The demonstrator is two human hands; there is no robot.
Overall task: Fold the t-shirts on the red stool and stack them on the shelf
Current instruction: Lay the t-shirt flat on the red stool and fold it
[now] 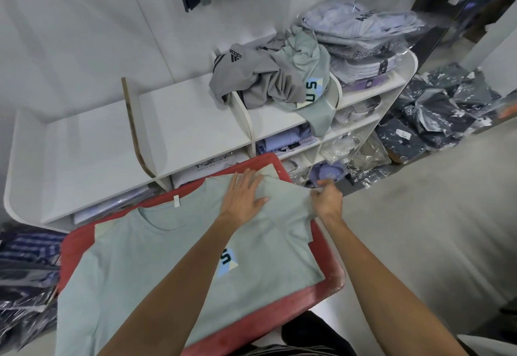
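Pale green cotton covers most of the red stool: a t-shirt lies spread face up across it, neck toward the shelf, with a blue and cream printed patch on the chest showing beside the left forearm. The left hand lies flat and open on the shirt's far right shoulder area, fingers spread and pressing the cloth down. Just to its right, the right hand is closed in a pinch on the edge of the sleeve, which is lifted off the stool's far right corner. On the white shelf beyond, a heap of unfolded shirts, grey and pale green, sits in the third compartment from the left, well apart from the hands. Bagged folded shirts are piled at the shelf's right end.
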